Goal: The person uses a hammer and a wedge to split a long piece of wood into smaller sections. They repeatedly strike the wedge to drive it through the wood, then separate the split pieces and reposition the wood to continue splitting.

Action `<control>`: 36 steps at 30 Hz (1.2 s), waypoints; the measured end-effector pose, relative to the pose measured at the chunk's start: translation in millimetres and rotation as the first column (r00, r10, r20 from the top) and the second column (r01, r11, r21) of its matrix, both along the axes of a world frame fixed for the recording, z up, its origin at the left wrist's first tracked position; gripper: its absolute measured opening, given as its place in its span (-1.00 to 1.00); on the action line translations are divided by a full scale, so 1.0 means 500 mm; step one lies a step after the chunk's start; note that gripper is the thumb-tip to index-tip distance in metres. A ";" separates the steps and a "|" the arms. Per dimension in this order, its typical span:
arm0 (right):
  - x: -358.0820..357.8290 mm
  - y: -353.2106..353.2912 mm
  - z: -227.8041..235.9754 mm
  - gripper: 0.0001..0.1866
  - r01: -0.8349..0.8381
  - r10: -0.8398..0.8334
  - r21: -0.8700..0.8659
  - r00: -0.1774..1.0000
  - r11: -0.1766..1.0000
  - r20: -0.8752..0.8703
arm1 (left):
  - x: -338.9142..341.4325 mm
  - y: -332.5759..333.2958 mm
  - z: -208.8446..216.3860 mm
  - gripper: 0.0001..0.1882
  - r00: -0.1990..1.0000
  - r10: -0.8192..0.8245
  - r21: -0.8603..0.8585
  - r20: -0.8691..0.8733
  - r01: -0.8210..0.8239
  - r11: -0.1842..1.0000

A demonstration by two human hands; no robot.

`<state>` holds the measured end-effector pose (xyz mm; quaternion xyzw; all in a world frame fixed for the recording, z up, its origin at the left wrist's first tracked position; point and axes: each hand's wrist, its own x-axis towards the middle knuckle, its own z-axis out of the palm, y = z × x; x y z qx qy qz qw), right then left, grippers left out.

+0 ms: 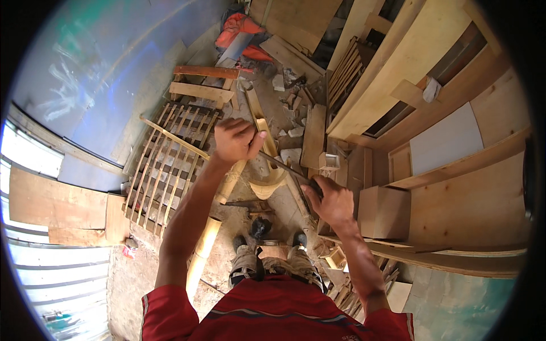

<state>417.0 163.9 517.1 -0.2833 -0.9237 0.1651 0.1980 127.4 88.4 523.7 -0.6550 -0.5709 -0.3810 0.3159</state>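
My right hand (331, 200) is closed around the dark handle of a long, narrow blade (282, 165). The blade slants up and left to my left hand (236, 140), which is curled shut at its far end; the fingers partly hide that end. Below the blade lie pieces of bamboo: a long split length (254, 106) running away from me, a wide curved piece (267, 185) between my hands, and a thicker piece (231, 183) beneath my left forearm. A pale bamboo pole (203, 254) lies nearer, to the left of my legs.
A slatted bamboo rack (169, 165) stands left, with a thin strip (173, 136) across it. Wooden boards (205, 91) lie beyond. Large wooden cabinet frames (455, 210) fill the right side. Offcuts (296, 108) and orange cloth (239, 31) lie at the back. My feet (298, 238) are close below.
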 end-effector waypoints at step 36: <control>0.175 0.071 -0.008 -0.61 0.090 -0.101 0.104 0.989 0.990 0.107 | 0.162 0.153 -0.070 -0.60 0.976 -0.124 0.052 0.177 0.117 0.992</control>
